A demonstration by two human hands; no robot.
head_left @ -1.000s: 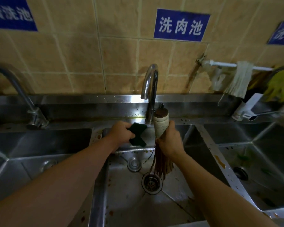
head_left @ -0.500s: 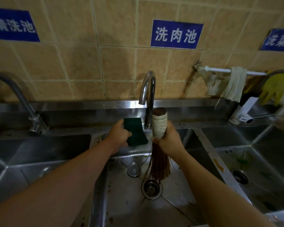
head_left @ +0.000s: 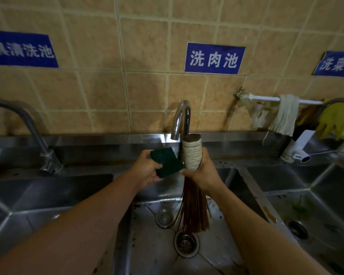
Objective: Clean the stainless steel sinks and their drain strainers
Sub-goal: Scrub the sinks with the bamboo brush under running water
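Tools are in hand above the middle stainless steel sink (head_left: 151,253), so the step looks like readying to scrub, with no contact on the steel yet. The left hand (head_left: 147,171) pinches a dark green rectangular scouring pad (head_left: 167,162) between thumb and curled fingers, holding it just under the curved chrome tap (head_left: 180,120). The right hand (head_left: 202,173) is wrapped round the pale, cord-bound handle of a brown bamboo-strip pot brush (head_left: 191,195), whose bristles hang straight down and end just above the round metal drain strainer (head_left: 186,243). A second small round metal piece (head_left: 164,217), maybe a plug, lies on the sink floor beside the strainer. No water is seen running. Brown specks and stains dot the sink floor and rim, and green scraps lie in the right-hand sink (head_left: 314,225), so most of the cleaning seems to be ahead. The next move probably calls for wetting the pad or brush, then lowering the bristles onto the strainer.
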